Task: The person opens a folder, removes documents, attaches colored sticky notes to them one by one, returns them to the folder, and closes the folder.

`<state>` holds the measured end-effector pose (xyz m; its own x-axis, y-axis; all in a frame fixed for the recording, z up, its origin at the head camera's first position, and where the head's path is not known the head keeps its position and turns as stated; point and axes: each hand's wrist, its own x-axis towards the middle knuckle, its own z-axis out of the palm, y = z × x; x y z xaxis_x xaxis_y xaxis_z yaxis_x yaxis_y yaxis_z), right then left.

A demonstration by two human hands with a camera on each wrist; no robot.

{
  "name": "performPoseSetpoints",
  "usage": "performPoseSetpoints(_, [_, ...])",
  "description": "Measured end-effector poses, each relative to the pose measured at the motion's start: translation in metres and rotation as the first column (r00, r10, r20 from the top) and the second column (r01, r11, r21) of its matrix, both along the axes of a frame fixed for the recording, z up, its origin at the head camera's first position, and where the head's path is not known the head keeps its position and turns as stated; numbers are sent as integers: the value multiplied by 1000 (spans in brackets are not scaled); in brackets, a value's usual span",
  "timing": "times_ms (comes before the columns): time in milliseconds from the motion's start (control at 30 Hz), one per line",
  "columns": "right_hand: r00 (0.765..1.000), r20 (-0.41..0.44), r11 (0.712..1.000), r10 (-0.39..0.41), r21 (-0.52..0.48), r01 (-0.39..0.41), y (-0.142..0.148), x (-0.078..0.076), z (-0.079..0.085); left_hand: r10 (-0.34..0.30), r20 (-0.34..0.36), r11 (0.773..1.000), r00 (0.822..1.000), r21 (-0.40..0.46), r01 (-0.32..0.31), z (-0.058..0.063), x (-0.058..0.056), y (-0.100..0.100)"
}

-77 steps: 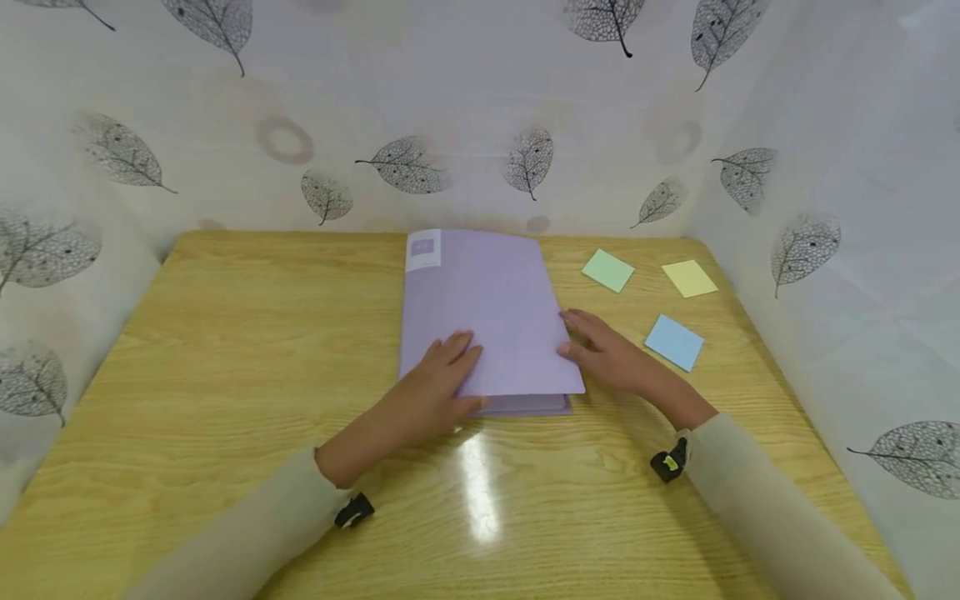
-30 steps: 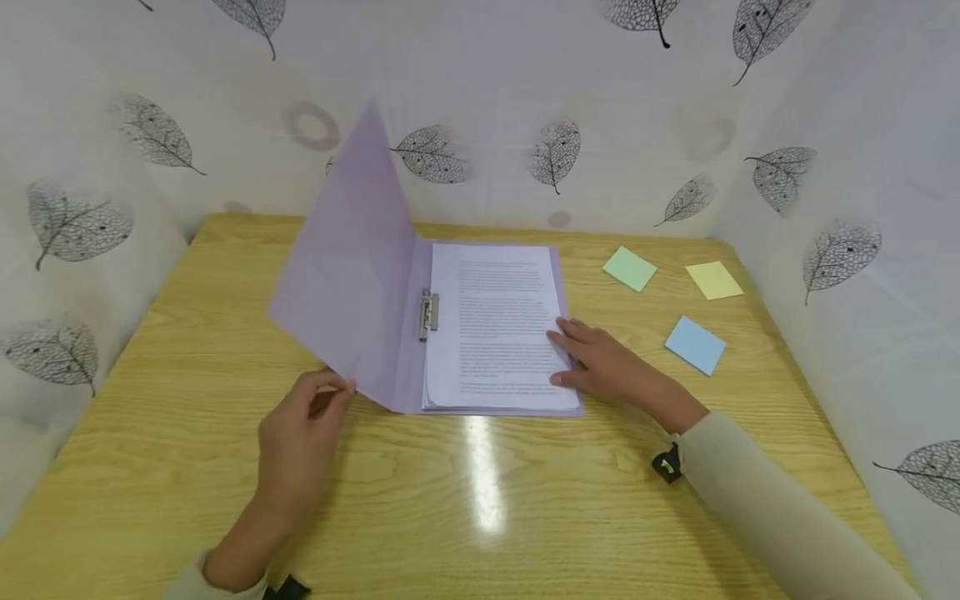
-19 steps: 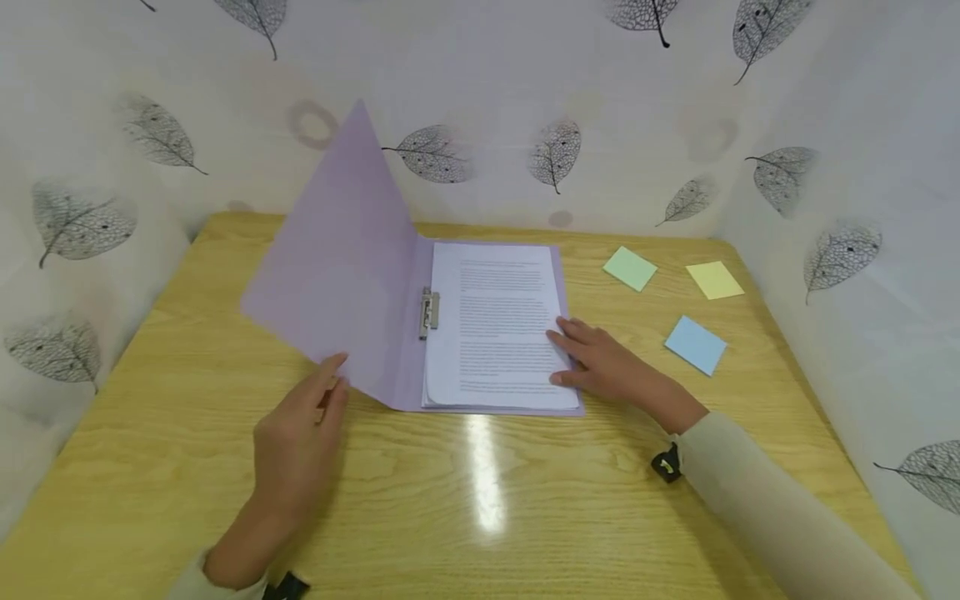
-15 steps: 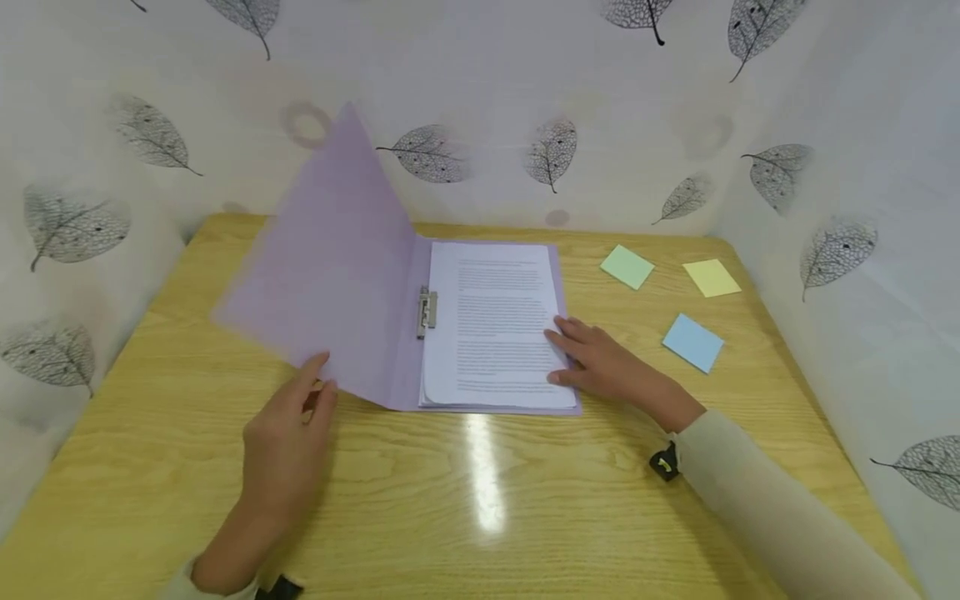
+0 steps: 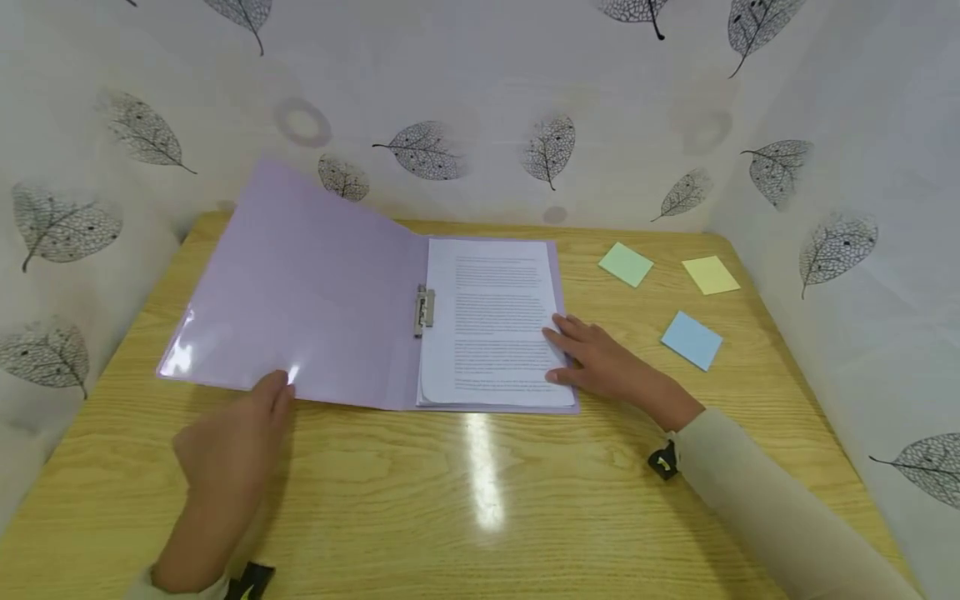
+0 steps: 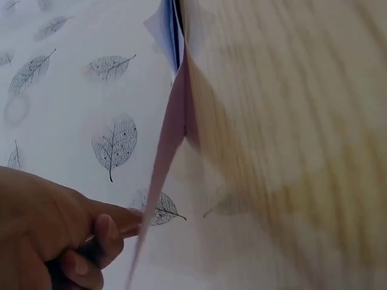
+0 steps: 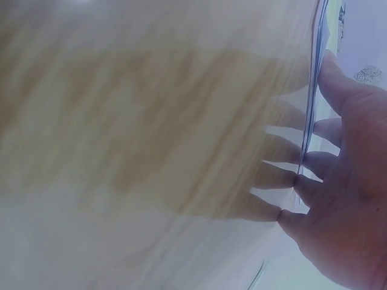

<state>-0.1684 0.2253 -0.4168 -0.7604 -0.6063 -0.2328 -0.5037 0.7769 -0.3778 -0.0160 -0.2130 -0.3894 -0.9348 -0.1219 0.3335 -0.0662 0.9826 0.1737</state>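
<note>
A lilac folder [image 5: 411,392] lies opened on the table, its front cover [image 5: 300,283] swung left and raised at a slant. Printed pages [image 5: 498,325] sit in its right side beside a metal clip [image 5: 424,311]. My left hand [image 5: 232,433] has its fingertips at the cover's lower edge; in the left wrist view, a fingertip [image 6: 134,215] meets the inner face while other fingers curl. My right hand [image 5: 600,358] rests with spread fingers on the right edge of the pages. In the right wrist view, this hand [image 7: 357,163] lies along the folder's edge.
On the right of the wooden table [image 5: 390,500] lie green [image 5: 626,264], yellow [image 5: 711,275] and blue sticky notes [image 5: 692,340]. A pale leaf-patterned sheet [image 5: 480,83] surrounds the table's back and sides.
Earlier the folder was closed under both hands. My left hand has since moved left as the cover swung over and lowered leftward, exposing the pages. The right hand stays at the right edge.
</note>
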Motion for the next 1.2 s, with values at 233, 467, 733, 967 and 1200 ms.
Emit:
performPoseSetpoints(233, [1000, 6, 1000, -6, 7, 6, 0, -1, 0, -295, 164, 941, 941, -121, 316, -6, -44, 20])
performPoseSetpoints(467, [1000, 15, 1000, -13, 7, 13, 0, -1, 0, -484, 322, 875, 814, 186, 447, -20, -113, 40])
performPoseSetpoints(733, [1000, 14, 1000, -10, 1, 10, 1, -1, -3, -464, 400, 849, 791, 456, 267, -30, -158, 50])
performPoseSetpoints(967, [1000, 14, 1000, -8, -19, 8, 0, -1, -1, -451, 450, 856, 770, 461, 232, -26, -168, 51])
performPoseSetpoints(1200, [1000, 15, 1000, -8, -18, 8, 0, -1, -1, -440, 479, 873, 760, 426, 237, -26, -169, 55])
